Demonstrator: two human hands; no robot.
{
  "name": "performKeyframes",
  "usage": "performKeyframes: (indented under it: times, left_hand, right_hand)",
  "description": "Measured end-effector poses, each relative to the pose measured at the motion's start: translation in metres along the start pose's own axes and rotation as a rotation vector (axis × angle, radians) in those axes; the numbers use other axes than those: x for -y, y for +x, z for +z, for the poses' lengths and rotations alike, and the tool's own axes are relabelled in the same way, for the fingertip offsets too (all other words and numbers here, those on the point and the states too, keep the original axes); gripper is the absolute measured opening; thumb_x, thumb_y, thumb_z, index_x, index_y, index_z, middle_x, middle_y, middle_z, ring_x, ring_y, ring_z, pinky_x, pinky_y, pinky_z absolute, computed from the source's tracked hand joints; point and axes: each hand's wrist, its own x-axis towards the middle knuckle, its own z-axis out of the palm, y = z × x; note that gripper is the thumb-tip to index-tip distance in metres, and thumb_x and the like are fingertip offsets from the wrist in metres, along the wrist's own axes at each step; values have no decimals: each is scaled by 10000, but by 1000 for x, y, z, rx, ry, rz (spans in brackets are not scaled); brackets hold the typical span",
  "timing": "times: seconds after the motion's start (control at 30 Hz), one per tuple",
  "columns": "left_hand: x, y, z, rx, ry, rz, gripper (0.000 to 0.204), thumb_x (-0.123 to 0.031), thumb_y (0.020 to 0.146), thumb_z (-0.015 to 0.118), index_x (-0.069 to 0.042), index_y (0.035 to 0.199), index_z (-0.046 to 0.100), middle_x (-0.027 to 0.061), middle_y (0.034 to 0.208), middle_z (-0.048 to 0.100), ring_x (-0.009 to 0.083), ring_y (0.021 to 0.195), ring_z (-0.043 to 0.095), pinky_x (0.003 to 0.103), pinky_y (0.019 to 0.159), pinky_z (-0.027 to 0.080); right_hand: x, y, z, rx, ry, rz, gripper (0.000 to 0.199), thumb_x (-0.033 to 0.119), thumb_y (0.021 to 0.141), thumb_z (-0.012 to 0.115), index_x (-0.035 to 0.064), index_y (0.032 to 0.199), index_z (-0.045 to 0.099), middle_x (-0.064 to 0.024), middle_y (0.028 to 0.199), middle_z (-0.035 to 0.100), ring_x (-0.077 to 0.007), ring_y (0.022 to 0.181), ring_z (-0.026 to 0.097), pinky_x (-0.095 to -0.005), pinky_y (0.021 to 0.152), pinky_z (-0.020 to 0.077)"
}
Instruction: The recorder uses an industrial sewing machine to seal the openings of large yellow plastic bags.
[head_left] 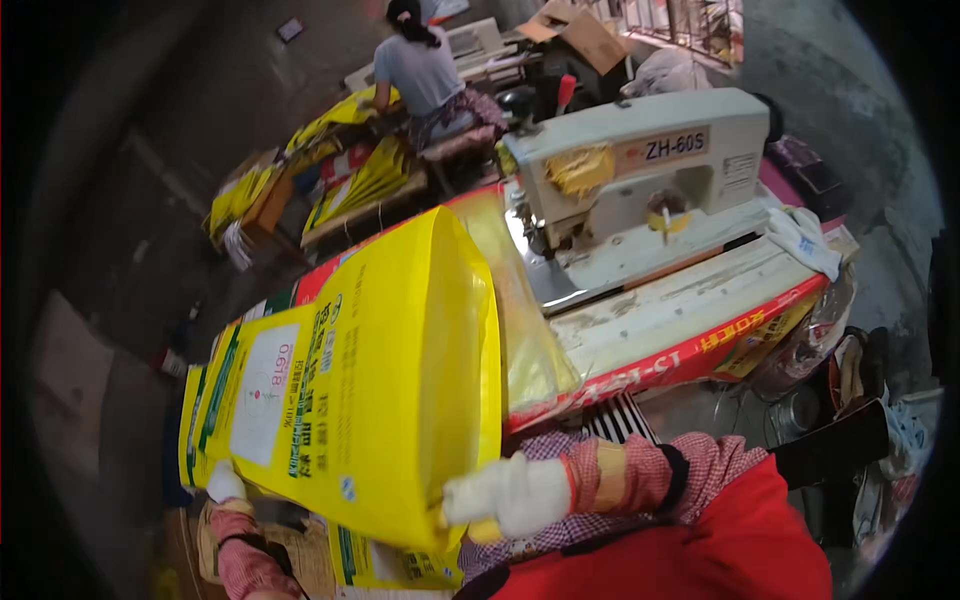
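I hold a large yellow woven sack (370, 400) with green print and a white panel, spread out in front of me. My left hand (224, 484), in a white glove, grips its lower left corner. My right hand (505, 494), also white-gloved, pinches the sack's lower right edge near my chest. The sack's open top, with a clear inner liner (525, 330), lies toward a cream industrial sewing machine (640, 160) on a worn table (690, 300).
More yellow sacks (400, 565) lie under my hands. Another person (425, 70) sits at a far table with piles of yellow sacks (345, 175). A white cloth (800, 235) rests on the table's right end; cardboard boxes (585, 35) stand behind.
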Motion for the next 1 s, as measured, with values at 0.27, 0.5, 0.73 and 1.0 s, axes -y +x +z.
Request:
performKeyframes:
  times: [0.27,0.5,0.73,1.0]
  left_hand:
    - [-95,35,-90,82,-283,221,126,-112,846,579,-2,905,594,216,852,618,377,815,603,393,709,470]
    - [-364,56,-161,-51,-793,847,245,-168,909,540,-40,1107,607,194,967,644,372,893,619,386,781,493]
    - [-481,37,-125,414,-351,872,569,-517,946,401,-28,896,687,239,830,650,423,818,621,440,765,490]
    - [-483,59,-125,446,-632,679,659,-602,918,385,-16,897,686,251,879,644,423,873,612,461,799,477]
  right_hand:
    - [-67,3,-66,-1067,-478,412,281,234,825,616,60,1045,634,-173,970,641,-348,928,603,-410,819,485]
    - [-75,26,-65,-791,-96,567,328,341,844,552,80,1020,645,-196,950,635,-370,903,605,-430,764,481]
    - [-59,-16,-34,-485,-303,822,338,325,847,560,47,1024,633,-190,1000,629,-369,939,595,-429,806,477]
    - [-67,2,52,-581,-162,708,280,197,800,636,66,1047,623,-156,1044,629,-351,948,611,-419,830,493]
